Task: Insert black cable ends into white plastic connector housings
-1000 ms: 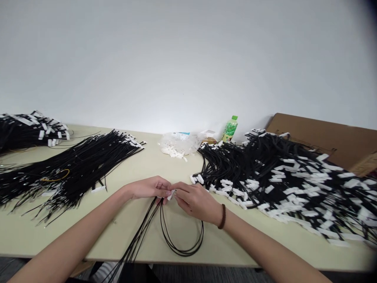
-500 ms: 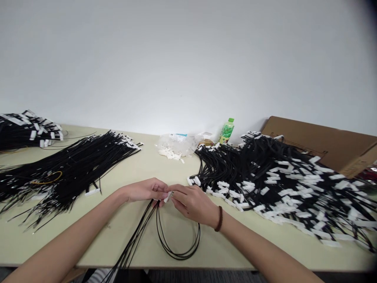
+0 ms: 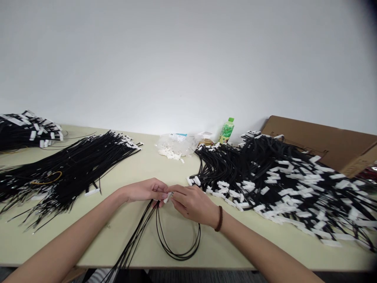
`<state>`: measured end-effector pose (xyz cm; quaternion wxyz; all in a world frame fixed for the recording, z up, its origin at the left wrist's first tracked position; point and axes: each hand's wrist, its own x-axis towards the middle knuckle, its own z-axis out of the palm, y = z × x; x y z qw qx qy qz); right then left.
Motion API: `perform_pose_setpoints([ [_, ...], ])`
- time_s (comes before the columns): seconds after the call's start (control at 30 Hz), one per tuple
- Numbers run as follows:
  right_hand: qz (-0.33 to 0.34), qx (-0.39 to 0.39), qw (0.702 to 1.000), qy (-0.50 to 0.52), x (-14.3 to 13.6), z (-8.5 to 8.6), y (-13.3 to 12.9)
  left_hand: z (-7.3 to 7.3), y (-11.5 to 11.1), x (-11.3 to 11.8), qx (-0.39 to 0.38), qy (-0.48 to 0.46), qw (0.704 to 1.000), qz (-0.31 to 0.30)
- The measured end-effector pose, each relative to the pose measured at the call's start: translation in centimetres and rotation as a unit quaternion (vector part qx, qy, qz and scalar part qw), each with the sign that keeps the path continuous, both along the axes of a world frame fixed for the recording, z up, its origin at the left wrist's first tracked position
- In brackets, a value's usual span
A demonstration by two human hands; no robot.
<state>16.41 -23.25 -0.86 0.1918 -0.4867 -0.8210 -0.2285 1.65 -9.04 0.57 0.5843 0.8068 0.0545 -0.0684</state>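
Note:
Between my two hands, over the front middle of the table, is a small white plastic connector (image 3: 167,197). My left hand (image 3: 150,190) grips it from the left, the thumb lying along it. My right hand (image 3: 191,202) pinches at its right side with bent fingers, near the end of a black wire. Several thin black wires (image 3: 138,232) hang below my left hand and run over the table's front edge. Some of them bend into a loop (image 3: 179,257) that rises behind my right hand. The wire ends inside my fingers are mostly hidden.
Left lies a long bundle of black wires (image 3: 73,161), with another bundle (image 3: 29,129) behind it. A clear bag of white connectors (image 3: 173,147) and a green-capped bottle (image 3: 226,131) stand by the wall. Right are a big heap of wired connectors (image 3: 282,184) and a cardboard box (image 3: 318,143).
Hardly anything differs. The fingers of my right hand have shifted very slightly at the white connector; my left hand and the wires stay in place.

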Motion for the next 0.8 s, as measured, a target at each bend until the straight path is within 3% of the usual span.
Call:
perform_pose_setpoints([
  [0.8,0.002,0.006,1.000,-0.018,-0.27,0.09,-0.05,0.38,-0.28,0.07,0.008,0.005,1.000,0.009],
])
